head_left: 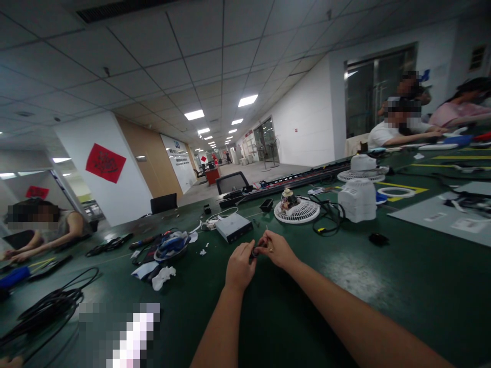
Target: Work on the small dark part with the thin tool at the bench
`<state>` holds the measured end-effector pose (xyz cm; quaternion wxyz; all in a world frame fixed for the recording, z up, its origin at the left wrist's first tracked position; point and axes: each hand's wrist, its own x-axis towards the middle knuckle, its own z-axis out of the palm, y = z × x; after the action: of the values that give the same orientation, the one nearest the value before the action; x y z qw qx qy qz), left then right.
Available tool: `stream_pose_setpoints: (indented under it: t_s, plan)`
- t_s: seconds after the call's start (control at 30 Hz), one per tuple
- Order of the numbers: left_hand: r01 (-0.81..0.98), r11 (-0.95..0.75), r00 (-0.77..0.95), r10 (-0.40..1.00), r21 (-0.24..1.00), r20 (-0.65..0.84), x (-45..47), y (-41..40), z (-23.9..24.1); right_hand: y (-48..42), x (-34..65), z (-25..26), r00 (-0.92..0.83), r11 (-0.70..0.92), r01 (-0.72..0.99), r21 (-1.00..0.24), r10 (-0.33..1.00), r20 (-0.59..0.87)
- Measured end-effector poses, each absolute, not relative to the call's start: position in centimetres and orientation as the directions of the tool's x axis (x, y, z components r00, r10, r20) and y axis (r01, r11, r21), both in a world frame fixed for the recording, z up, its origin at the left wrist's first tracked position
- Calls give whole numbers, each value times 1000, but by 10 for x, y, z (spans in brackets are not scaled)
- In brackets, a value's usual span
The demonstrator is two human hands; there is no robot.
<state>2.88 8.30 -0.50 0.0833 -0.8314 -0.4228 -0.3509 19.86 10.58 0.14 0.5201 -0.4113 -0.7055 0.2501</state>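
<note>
My left hand (pixel 240 266) is closed, its fingertips pinching a small dark round part (pixel 254 252). Close against it, my right hand (pixel 279 249) is closed too, with thumb and finger at the same part. A thin brass-coloured piece (pixel 270 245) stands up among the right fingers; its kind is too small to make out. Both hands are just above the dark green tabletop (pixel 291 317). Right behind them lies a flat grey-white box (pixel 233 227) with a dark front. A white round fan grille (pixel 297 210) with a bared motor (pixel 288 198) rests beyond my right hand.
A white plastic housing (pixel 357 200) and black cable (pixel 330 217) are at the right, near a grey mat (pixel 448 214). On the left are a bowl of blue items (pixel 171 244), crumpled white paper (pixel 163 278) and coiled black cable (pixel 49 306). Other people sit around the table.
</note>
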Motion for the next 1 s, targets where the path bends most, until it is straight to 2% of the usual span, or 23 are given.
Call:
stream_pose_setpoints:
  t_s: [0.13,0.3,0.4,0.5,0.63,0.7,0.8,1.0]
  plan:
    - [743,-653,421,626,146,656,28,85,-8,104,199,3,-134,479,376,-793,875,465]
    - [726,-673,415,596,145,688,28,84,-7,103,198,2,-95,478,481,-735,862,498]
    - [739,-655,391,606,156,693,29,82,-5,104,196,-1,-85,490,487,-723,850,519]
    - [783,-599,331,630,168,702,30,83,-4,105,193,-3,-38,509,377,-774,843,537]
    - [836,-506,242,686,211,686,27,85,-6,105,189,1,68,460,40,-887,884,462]
    - [844,-483,212,700,234,682,26,86,-7,103,188,5,85,431,-52,-901,901,426]
    - [837,-492,208,690,239,693,25,86,-7,101,186,9,48,399,-92,-912,917,396]
    - [812,-555,310,672,180,673,29,82,-4,103,184,4,-45,361,-64,-930,930,364]
